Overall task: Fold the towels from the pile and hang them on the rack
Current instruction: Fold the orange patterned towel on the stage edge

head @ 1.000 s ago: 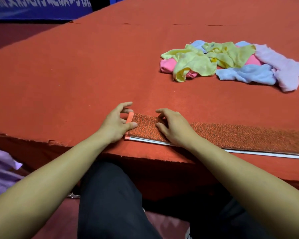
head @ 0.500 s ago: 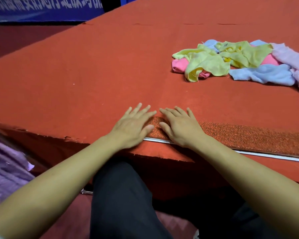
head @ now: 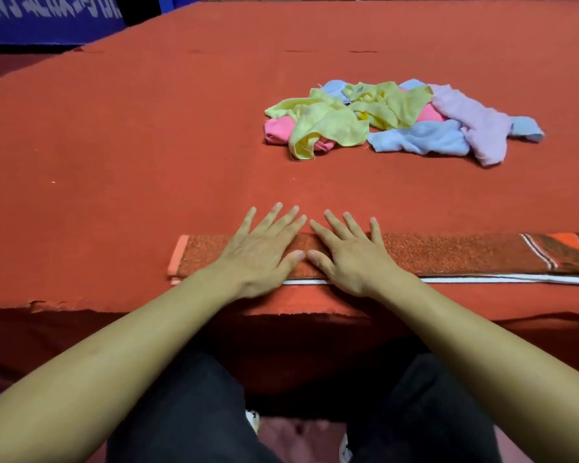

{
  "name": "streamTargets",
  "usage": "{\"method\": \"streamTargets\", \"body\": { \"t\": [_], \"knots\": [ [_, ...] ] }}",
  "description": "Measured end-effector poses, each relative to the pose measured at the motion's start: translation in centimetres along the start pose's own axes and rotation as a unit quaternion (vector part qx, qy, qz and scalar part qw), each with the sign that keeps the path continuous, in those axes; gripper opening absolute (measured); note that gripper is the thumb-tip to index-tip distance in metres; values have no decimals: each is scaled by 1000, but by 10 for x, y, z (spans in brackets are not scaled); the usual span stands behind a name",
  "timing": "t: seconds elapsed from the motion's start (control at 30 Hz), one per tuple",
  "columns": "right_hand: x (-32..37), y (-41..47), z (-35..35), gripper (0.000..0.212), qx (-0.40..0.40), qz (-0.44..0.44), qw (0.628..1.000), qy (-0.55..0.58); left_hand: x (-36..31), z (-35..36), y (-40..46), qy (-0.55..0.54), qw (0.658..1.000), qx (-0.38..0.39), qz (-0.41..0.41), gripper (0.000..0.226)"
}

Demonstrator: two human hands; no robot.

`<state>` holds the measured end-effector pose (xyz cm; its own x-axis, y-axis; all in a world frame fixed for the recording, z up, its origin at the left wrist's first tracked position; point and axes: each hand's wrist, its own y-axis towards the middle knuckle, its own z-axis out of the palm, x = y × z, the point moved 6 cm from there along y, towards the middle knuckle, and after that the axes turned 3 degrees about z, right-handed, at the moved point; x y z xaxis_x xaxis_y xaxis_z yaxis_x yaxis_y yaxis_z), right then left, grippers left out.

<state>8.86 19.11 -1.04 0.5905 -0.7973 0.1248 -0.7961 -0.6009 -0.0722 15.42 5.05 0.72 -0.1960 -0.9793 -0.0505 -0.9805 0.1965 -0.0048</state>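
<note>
Under both flat hands, left hand (head: 261, 255), right hand (head: 350, 259), folded towel (head: 448, 253)

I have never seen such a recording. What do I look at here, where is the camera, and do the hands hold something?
There is no machine here, only a person. The camera sits on the person's head and looks down at both bare arms. The left hand and the right hand lie flat, fingers straight, pressing on a long folded orange towel near the front edge of the red table. Nothing is gripped. Farther back lies a pile of small towels, yellow, pink, blue and lilac, not yet folded. No rack is visible.
</note>
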Motion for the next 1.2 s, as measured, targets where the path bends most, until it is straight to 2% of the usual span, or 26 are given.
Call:
{"method": "streamTargets", "body": {
  "t": [0.3,0.43,0.67,0.77,0.87,1.0,1.03,1.1,1.17,1.2],
  "knots": [
    [-134,-45,-9,68,7,124,992,-8,-84,7,76,21,997,37,71,73],
    [-199,-65,-19,69,8,187,982,9,-130,2,122,-9,993,47,106,63],
    [-298,-104,-33,67,-10,302,953,-5,-224,5,186,-48,979,67,186,60],
    [-320,-122,-28,66,-13,319,948,11,-253,16,200,-35,972,96,209,61],
    [-325,-127,-21,65,-31,315,947,48,-271,35,207,14,963,161,215,68],
    [-328,-126,-20,61,-39,310,945,97,-271,43,211,25,959,195,202,72],
    [-332,-126,-24,59,-58,309,940,134,-271,41,211,20,960,193,203,71],
    [-348,-130,-41,50,-145,307,913,225,-273,33,212,-21,965,150,215,68],
    [-373,-141,-60,40,-232,329,874,273,-280,15,215,-71,969,30,237,63],
    [-386,-149,-64,37,-246,355,858,278,-286,4,216,-89,964,-43,245,59]
  ]
}}
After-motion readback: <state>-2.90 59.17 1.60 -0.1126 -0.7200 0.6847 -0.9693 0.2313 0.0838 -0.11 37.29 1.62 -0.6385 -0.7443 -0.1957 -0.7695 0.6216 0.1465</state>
